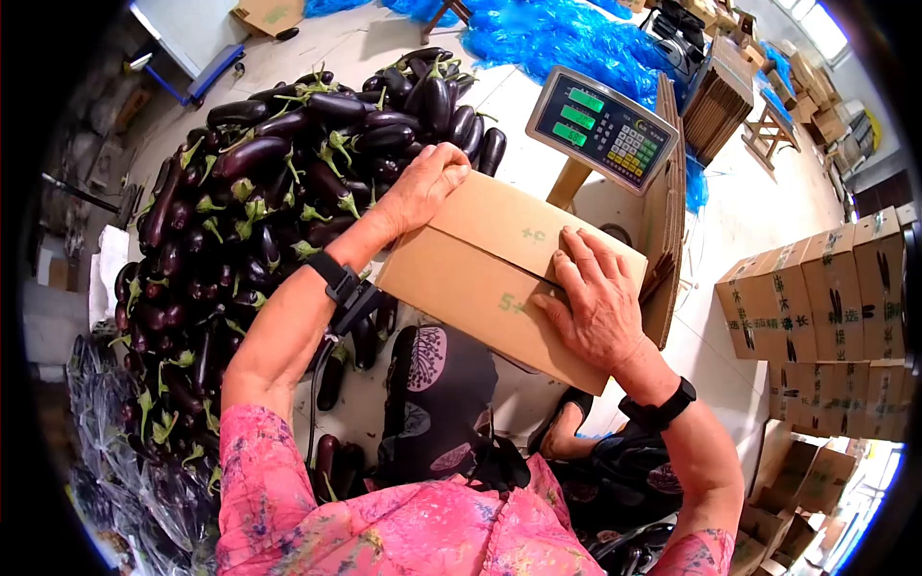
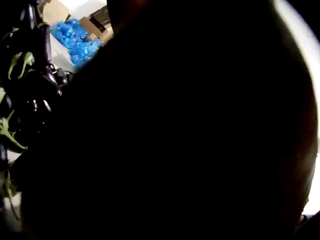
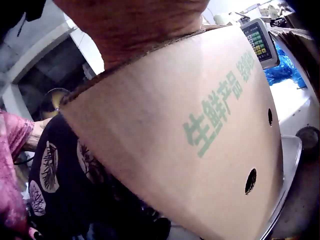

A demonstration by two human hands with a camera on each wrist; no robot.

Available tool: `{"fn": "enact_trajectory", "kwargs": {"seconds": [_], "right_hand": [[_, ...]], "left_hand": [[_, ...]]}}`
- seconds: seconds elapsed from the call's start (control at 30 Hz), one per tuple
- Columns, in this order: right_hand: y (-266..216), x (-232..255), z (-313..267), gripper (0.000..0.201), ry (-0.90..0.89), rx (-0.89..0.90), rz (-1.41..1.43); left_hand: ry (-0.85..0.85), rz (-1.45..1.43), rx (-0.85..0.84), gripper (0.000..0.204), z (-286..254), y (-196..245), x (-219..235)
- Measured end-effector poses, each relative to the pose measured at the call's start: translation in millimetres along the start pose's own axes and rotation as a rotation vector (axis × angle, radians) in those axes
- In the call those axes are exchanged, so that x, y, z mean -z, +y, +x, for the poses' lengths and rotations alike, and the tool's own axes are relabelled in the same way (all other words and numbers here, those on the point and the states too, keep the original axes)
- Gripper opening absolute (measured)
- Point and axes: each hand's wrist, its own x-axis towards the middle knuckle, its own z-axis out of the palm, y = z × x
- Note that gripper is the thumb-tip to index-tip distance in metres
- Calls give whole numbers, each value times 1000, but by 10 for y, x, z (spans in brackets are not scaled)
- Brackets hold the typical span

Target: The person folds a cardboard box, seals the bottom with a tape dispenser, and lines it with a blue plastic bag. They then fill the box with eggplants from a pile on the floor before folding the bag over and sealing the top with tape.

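Observation:
A brown cardboard box (image 1: 461, 278) with its top flaps folded in sits in front of me. My left hand (image 1: 427, 187) grips its far left corner, fingers bent over the edge. On the right part of the top, my right hand (image 1: 597, 305) lies with its fingers spread across the seam between the flaps. The right wrist view shows the box's side (image 3: 165, 125), with green lettering and dark round holes, above a metal rim (image 3: 290, 175). A scale display (image 1: 603, 125) with lit green readouts stands behind the box. The left wrist view is mostly dark.
A large heap of eggplants (image 1: 288, 163) spreads to the left, with clear plastic bags (image 1: 134, 461) below it. Flattened cartons (image 1: 667, 211) stand right of the scale. Printed boxes (image 1: 816, 288) are stacked at the far right. Blue plastic sheeting (image 1: 557, 43) lies at the back.

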Motion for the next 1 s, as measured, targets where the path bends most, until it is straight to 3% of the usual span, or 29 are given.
{"fn": "enact_trajectory", "kwargs": {"seconds": [0.07, 0.13, 0.17, 0.2, 0.23, 0.27, 0.33, 0.4, 0.47, 0.57, 0.6, 0.67, 0.73, 0.8, 0.9, 1.0], "right_hand": [[11, -55, -7, 50, 14, 9, 6], [27, -40, 26, 31, 113, 48, 139], [110, -66, 5, 27, 147, 62, 244], [198, -71, -70, 23, 180, 61, 345], [199, -23, -117, 15, 340, -46, 406], [219, 35, -170, 13, 476, -160, 480], [130, 312, -422, 3, 473, -523, 549], [193, 357, -756, 11, 394, -671, 696], [273, 208, -1110, 12, 114, -777, 633], [512, -442, -1715, 31, -505, -593, 248], [582, -724, -1826, 38, -574, -518, 157], [725, -1248, -1875, 42, -553, -404, 40], [956, -2161, -2229, 41, -475, -356, 49], [1068, -2643, -2389, 30, -218, -300, 64], [1089, -3050, -2585, 13, -111, -268, -165], [1113, -3160, -2691, 11, -113, -288, -284]], "left_hand": [[45, 33, -11, 20, -16, 55, -4], [46, 69, -18, 17, -16, 89, 7], [55, 243, -265, 15, -19, 92, 24], [87, 284, -313, 15, -10, 50, 8], [107, 163, -124, 16, 2, 67, -9], [100, 134, -87, 18, 1, 40, -5], [62, 75, -24, 21, -29, 55, 62], [41, 28, 12, 24, -7, -5, 106], [12, -31, 91, 26, 8, 27, 112], [8, -11, 66, 26, 39, 108, 47], [7, -3, 49, 27, 53, 114, 16], [23, 5, 57, 27, 69, 100, 2], [15, 13, 100, 27, 40, 167, 31], [19, 13, 114, 27, 30, 159, 73], [34, -42, 185, 26, 10, 159, 72], [34, -91, 202, 25, 61, 174, 9]]}}
